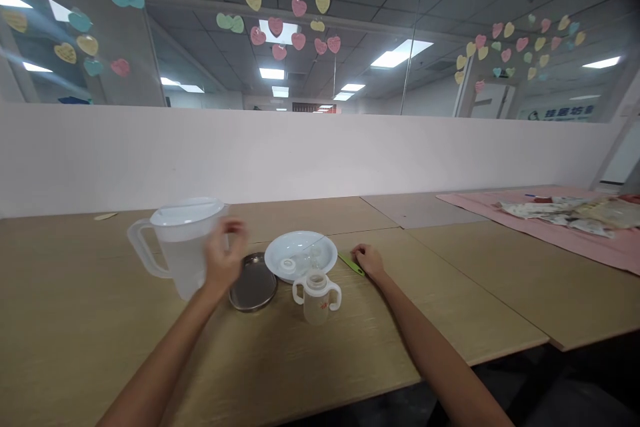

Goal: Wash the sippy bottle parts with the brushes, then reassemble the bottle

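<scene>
The person's hands are well apart, and neither is closing on anything. The left hand is hovering with its fingers loosely curled, right in front of a lidded plastic water pitcher; whether it is touching the pitcher, I cannot tell. The right hand is resting on the pale wood-grain table, just beside a green plastic strip. Between the hands, a two-handled baby bottle is standing upright, next to a round metal lid lying flat. Behind them, a white plate is holding a white bottle collar. Far off to the right, papers are lying on a pink cloth.
</scene>
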Demonstrator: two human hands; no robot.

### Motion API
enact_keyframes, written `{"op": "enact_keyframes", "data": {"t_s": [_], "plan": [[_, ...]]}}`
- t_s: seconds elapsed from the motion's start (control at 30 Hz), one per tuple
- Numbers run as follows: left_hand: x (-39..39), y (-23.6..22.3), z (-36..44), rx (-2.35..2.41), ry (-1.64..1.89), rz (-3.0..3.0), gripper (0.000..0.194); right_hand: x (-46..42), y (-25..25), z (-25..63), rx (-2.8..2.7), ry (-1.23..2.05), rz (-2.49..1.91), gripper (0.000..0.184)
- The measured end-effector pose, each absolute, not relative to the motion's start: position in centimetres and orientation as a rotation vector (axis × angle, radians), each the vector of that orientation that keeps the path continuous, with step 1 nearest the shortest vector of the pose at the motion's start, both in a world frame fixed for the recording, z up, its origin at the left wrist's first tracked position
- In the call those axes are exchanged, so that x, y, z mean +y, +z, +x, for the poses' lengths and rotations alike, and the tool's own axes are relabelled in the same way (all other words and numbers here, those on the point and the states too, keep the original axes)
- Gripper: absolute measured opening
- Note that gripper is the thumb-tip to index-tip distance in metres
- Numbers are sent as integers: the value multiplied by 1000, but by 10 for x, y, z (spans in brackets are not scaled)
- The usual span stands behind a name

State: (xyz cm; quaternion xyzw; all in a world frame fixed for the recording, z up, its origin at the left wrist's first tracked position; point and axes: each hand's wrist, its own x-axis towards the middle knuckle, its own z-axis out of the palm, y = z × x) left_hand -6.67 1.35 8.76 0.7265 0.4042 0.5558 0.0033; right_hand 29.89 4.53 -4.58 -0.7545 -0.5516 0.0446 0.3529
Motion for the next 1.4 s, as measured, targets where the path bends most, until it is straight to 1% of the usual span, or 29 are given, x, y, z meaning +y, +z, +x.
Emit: {"op": "enact_keyframes", "data": {"t_s": [0.1,0.17,0.33,0.5,0.63,0.73,0.8,0.97,1.07,1.2,1.4], "plan": [[15,82,-4,1286,747,2598,28,40,-42,294,-1467,72,-1944,27],[21,74,23,1321,602,2609,24,38,-39,287,-1511,33,-1927,28],[39,55,48,1373,497,2575,22,37,-37,271,-1645,-31,-1911,24],[42,44,56,1419,441,2473,22,36,-35,266,-1733,-48,-1954,24],[45,37,56,1403,419,2380,33,34,-32,265,-1779,-50,-1992,27],[49,36,53,1387,408,2318,40,33,-31,260,-1797,-50,-2024,33],[51,36,52,1370,397,2284,42,32,-31,255,-1802,-45,-2047,35],[53,36,52,1340,414,2234,44,31,-31,241,-1770,-44,-2102,33],[53,37,50,1339,503,2217,43,30,-31,237,-1714,-49,-2123,33],[53,40,42,1364,722,2167,41,32,-34,237,-1635,-53,-2119,29],[47,35,28,1361,1033,2050,31,32,-40,241,-1410,-105,-2084,28]]}}
